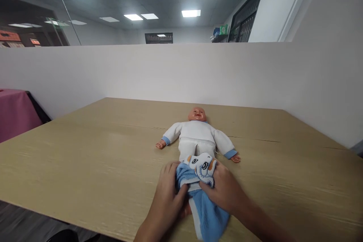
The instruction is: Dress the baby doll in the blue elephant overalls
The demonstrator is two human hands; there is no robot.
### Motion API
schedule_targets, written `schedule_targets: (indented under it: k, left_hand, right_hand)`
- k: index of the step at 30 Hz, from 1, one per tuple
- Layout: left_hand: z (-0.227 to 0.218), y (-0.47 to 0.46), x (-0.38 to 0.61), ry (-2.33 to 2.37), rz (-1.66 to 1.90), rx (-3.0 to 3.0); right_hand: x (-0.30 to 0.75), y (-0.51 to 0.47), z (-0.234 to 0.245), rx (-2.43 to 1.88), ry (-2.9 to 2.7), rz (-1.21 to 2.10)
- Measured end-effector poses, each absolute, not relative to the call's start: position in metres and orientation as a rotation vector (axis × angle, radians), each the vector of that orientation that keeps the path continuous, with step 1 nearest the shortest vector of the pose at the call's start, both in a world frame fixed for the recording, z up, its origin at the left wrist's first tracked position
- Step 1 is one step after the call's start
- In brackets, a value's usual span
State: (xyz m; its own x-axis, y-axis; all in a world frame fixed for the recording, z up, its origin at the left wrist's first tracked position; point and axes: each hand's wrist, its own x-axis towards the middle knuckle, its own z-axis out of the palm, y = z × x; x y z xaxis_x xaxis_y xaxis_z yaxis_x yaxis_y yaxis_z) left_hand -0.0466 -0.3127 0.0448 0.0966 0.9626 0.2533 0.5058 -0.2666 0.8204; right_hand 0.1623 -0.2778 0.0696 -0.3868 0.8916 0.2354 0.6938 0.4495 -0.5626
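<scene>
A baby doll (197, 132) in a white top with blue cuffs lies face up on the wooden table, its head away from me and its arms spread. Over its legs is a blue piece of doll clothing (211, 211) with white trim and an animal face with eyes on it. My left hand (170, 185) grips the garment's left edge, thumb on top. On the other side, my right hand (224, 185) pinches the fabric beside the animal face. Both hands are closed on the cloth, which hides most of the doll's lower legs.
The table (85, 159) has a light wood top with seams across it. Behind it rises a low white partition (170, 72), and a white wall (326, 83) stands at the right. A pink chair or cover (19, 113) is at the far left.
</scene>
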Motion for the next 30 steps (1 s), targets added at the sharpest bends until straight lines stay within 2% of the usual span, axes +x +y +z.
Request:
schedule_targets:
  k: [9,15,20,30]
  left_hand:
    - [0.064,-0.346,-0.057,1.466,0.873,1.638]
    - [0.034,-0.358,-0.061,1.611,0.657,1.663]
    - [0.027,-0.363,-0.061,1.673,0.518,1.788]
    - [0.024,-0.371,-0.06,1.702,0.598,1.858]
  right_hand:
    - [0.163,-0.299,0.113,-1.319,-2.315,0.738]
    - [0.151,-0.309,0.104,-1.458,-2.378,0.759]
    - [0.142,-0.321,0.099,-1.473,-2.366,0.727]
    - [0.144,-0.322,0.095,-1.388,-2.361,0.737]
